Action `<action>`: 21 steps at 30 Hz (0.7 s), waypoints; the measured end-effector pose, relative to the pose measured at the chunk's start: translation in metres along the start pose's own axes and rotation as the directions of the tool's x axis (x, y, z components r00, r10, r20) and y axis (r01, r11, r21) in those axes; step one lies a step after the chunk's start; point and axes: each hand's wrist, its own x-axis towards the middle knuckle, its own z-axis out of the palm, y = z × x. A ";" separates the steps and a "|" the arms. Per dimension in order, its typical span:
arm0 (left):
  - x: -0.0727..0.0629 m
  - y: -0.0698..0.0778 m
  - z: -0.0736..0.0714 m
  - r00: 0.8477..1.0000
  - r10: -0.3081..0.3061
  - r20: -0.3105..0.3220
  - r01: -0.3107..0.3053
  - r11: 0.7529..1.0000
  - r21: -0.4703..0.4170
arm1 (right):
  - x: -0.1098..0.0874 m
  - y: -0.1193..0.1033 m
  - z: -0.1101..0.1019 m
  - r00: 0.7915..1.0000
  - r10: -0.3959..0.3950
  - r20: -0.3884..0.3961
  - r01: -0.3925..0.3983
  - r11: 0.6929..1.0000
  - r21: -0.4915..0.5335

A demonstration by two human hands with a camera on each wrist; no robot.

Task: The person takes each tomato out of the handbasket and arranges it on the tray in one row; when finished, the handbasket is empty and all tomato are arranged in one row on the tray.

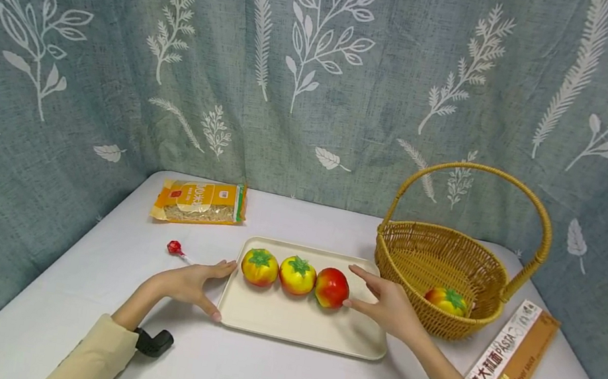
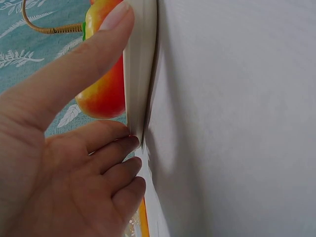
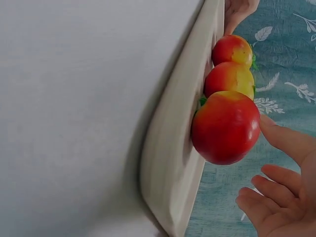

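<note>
On a cream rectangular tray (image 1: 304, 332), three red-and-yellow, tomato-like fruits stand in a row: a left fruit (image 1: 259, 267), a middle fruit (image 1: 297, 275) and a right fruit (image 1: 332, 288). The left two show green leafy tops; the right one lies turned, its red underside up. My left hand (image 1: 193, 285) is spread at the tray's left edge, thumb and fingertips at the rim, gripping nothing. Over the tray's right part is my right hand (image 1: 390, 306), fingers apart. Its thumb is at the right fruit's side; whether it touches cannot be told.
A wicker basket (image 1: 414, 235) with a tall handle stands back right, one similar fruit (image 1: 447, 300) inside. Beside it lies a pasta box (image 1: 514, 359). An orange grain bag (image 1: 200, 202) lies back left, a red lollipop (image 1: 175, 248) nearer. A patterned curtain (image 1: 310, 150) hangs behind.
</note>
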 end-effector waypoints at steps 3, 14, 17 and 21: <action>0.001 0.000 0.000 1.000 0.003 -0.002 -0.003 1.000 0.002 | 0.003 -0.005 -0.002 1.000 -0.010 0.018 0.010 0.999 -0.032; 0.000 0.000 0.000 1.000 0.007 0.001 -0.007 1.000 0.006 | 0.028 -0.027 -0.012 0.980 -0.076 0.182 0.115 0.971 -0.211; 0.001 0.000 0.000 1.000 0.003 0.004 -0.003 1.000 0.010 | 0.038 -0.033 -0.014 0.969 -0.045 0.242 0.106 0.963 -0.246; 0.001 0.000 0.000 1.000 0.003 0.005 -0.003 1.000 0.012 | 0.053 -0.041 -0.013 0.948 -0.001 0.319 0.096 0.955 -0.281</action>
